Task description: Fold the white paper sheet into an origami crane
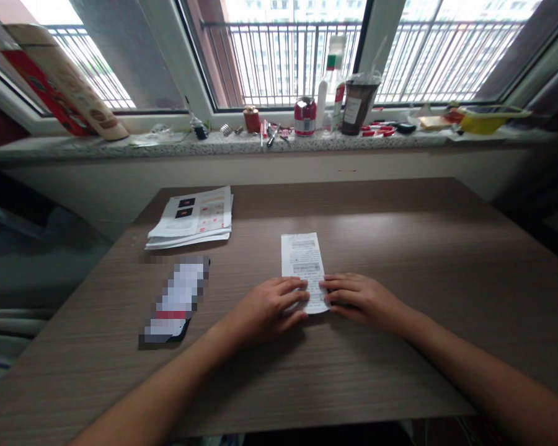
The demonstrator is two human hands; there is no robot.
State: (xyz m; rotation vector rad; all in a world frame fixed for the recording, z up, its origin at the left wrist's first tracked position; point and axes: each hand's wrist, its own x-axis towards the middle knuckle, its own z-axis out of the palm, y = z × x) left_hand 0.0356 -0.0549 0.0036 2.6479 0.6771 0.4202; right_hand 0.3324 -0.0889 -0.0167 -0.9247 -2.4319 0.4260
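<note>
A narrow sheet of printed paper [301, 254] lies on the wooden table [400, 241], its near end between my two hands. My left hand [276, 303] rests over its left edge, fingers stretched out and pointing right. From the other side, the fingertips of my right hand [365, 297] touch the right edge, with the fingers extended. The near left part of the paper is hidden under my left fingers. To the left of my left hand lies a phone [177, 297], its screen blurred out.
A stack of printed sheets [193, 217] sits at the table's back left. Along the windowsill [158, 148] stand a red can [305, 116], a dark cup with a straw [357, 105], a glass bottle [337, 68], a yellow container [486, 121] and a tall tube [60, 80].
</note>
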